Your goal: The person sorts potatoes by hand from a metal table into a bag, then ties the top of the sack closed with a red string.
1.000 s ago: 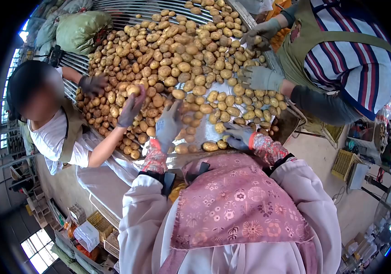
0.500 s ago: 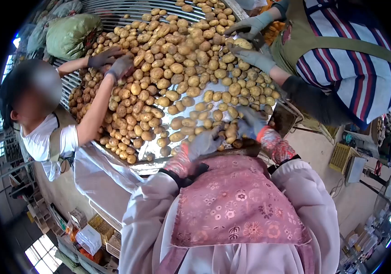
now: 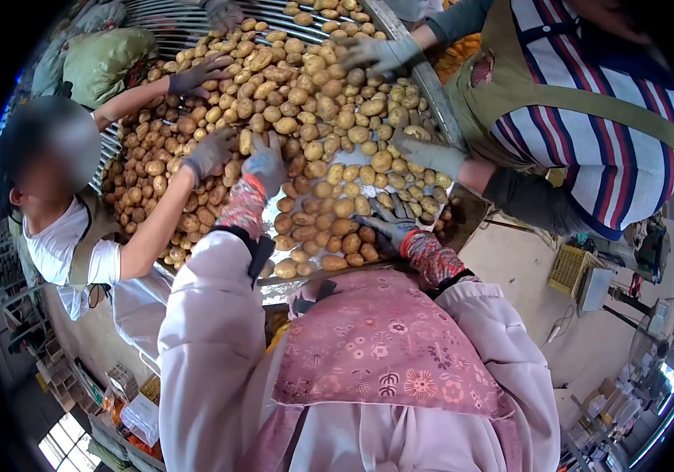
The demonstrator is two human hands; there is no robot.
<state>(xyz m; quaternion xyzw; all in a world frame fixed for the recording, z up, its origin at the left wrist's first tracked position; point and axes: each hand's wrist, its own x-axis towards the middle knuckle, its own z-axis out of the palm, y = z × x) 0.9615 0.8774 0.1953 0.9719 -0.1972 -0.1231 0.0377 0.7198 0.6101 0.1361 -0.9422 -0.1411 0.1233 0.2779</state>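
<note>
Potatoes (image 3: pixel 305 122) lie in a broad layer over a sorting table with a pale metal surface (image 3: pixel 278 256). My left hand (image 3: pixel 265 165), in a grey-blue glove with a red patterned cuff, reaches out over the heap. Its fingers are stretched and touch potatoes, close to a co-worker's gloved hand (image 3: pixel 211 153). Nearer to me, at the right of the near edge, my right hand (image 3: pixel 390 224) is in a like glove. Its fingers are spread beside and over several potatoes, none visibly gripped.
A co-worker on the left has another dark-gloved hand (image 3: pixel 199 76) on the potatoes. Across on the right, a person in a striped shirt (image 3: pixel 581 118) has two gloved hands over them. A green sack (image 3: pixel 109 63) rests on the metal bars (image 3: pixel 176 27). A yellow crate (image 3: pixel 569 267) stands right.
My left hand has moved forward and left from the near edge onto the heap. My right hand has shifted slightly left and nearer. Potatoes have gathered near the front edge. The co-workers' hands have moved.
</note>
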